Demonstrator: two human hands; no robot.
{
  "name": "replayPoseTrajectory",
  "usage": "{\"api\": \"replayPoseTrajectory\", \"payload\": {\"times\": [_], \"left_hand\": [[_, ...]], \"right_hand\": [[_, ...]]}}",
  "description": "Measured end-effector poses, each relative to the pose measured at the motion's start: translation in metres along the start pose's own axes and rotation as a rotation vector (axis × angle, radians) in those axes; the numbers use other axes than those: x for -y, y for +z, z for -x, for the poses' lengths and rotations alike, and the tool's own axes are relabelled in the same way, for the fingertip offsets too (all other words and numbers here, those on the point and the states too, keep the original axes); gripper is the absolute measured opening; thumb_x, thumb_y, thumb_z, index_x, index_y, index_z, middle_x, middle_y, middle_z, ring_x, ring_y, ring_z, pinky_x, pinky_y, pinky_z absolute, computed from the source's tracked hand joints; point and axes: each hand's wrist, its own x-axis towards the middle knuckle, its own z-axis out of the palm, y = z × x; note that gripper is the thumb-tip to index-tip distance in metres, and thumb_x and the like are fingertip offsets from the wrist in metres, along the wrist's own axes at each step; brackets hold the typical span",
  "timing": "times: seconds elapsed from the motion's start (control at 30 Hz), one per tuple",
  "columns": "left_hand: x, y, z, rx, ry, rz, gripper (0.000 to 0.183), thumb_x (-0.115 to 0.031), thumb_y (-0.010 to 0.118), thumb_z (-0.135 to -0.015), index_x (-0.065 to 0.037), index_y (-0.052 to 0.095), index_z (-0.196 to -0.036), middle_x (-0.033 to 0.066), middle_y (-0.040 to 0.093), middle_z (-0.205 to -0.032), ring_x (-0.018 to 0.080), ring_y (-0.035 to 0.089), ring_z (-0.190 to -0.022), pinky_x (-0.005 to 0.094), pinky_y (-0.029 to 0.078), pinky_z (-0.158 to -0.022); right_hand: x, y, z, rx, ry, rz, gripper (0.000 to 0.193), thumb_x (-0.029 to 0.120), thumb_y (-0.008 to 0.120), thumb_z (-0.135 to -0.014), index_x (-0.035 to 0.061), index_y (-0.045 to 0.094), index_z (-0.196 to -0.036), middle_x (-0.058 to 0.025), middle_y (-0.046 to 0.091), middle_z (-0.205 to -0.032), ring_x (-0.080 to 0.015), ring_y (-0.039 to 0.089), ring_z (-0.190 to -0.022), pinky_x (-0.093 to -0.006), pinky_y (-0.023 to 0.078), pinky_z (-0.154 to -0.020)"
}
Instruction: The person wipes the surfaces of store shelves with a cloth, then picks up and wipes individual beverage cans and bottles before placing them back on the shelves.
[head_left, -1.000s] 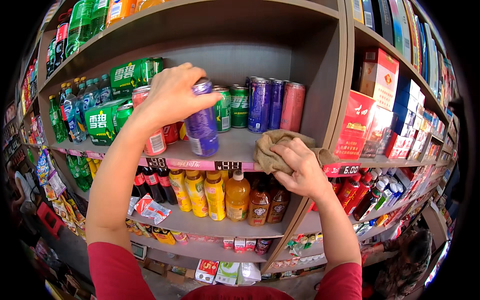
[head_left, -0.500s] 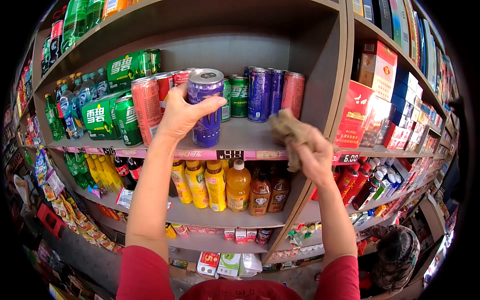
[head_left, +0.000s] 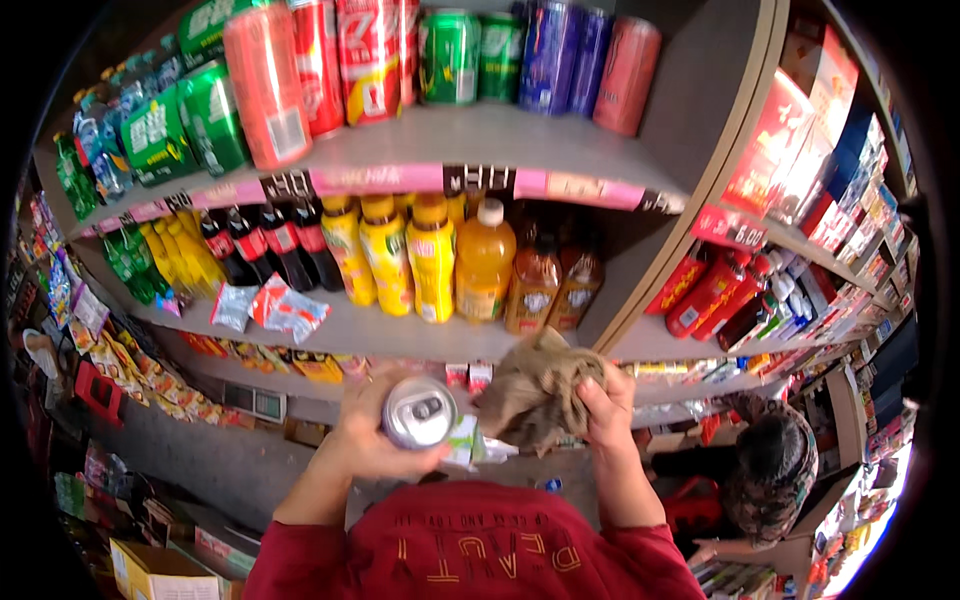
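My left hand (head_left: 362,432) is wrapped round a purple drink can (head_left: 420,412), held upright low before my chest so that its silver lid faces up. Just right of the can, my right hand (head_left: 610,408) grips a crumpled brown rag (head_left: 538,392), thumb pressed on top of it. The rag is close to the can; I cannot tell whether they touch. On the shelf beyond stand a pink can (head_left: 268,85), red cans (head_left: 368,60), green cans (head_left: 449,58) and purple cans (head_left: 548,58).
A grey shelf edge with a pink price strip (head_left: 400,180) runs across. Below it stand yellow-capped bottles (head_left: 432,260), an orange drink bottle (head_left: 484,265) and dark cola bottles (head_left: 280,245). Foil packets (head_left: 285,308) lie at the lower shelf's front. Another person (head_left: 770,460) is low at the right.
My left hand has brought the purple can back and down from the upper shelf toward my chest. The right hand with the rag has left the shelf and come beside it. The view has tipped down.
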Motion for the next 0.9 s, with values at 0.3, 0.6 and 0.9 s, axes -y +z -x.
{"api": "replayPoseTrajectory", "payload": {"times": [0.3, 0.6, 0.9], "left_hand": [[0.025, 0.018, 0.015, 0.003, -0.078, 0.0, 0.052, -0.023, 0.082, -0.051, 0.001, 0.058, -0.09, 0.0142, 0.058, -0.083, 0.0291, 0.058, -0.073, 0.0359, 0.046, -0.065], [0.044, 0.017, 0.015, 0.109, 0.103, 0.018, 0.069, -0.027, 0.083, -0.051, -0.001, 0.053, -0.108, 0.0192, 0.055, -0.104, 0.0358, 0.059, -0.087, 0.0395, 0.049, -0.072], [0.046, 0.003, 0.024, -0.076, 0.036, -0.182, 0.067, -0.032, 0.084, -0.051, 0.003, 0.055, -0.101, 0.0165, 0.058, -0.086, 0.0332, 0.059, -0.075, 0.0397, 0.048, -0.068]], "right_hand": [[0.005, 0.06, -0.022, 0.367, -0.172, 0.293, 0.039, 0.022, 0.054, -0.089, -0.0018, 0.052, -0.119, -0.0163, 0.059, -0.103, -0.0228, 0.059, -0.091, -0.0328, 0.048, -0.078], [-0.004, 0.108, -0.048, 0.567, -0.492, 0.489, 0.04, 0.005, 0.062, -0.072, 0.0009, 0.057, -0.111, -0.0191, 0.057, -0.108, -0.0345, 0.058, -0.097, -0.0382, 0.047, -0.083], [-0.027, 0.117, -0.04, 0.379, -0.155, 0.331, 0.03, 0.001, 0.056, -0.078, -0.0004, 0.054, -0.108, -0.0151, 0.061, -0.095, -0.0276, 0.062, -0.087, -0.0331, 0.048, -0.077]]}}
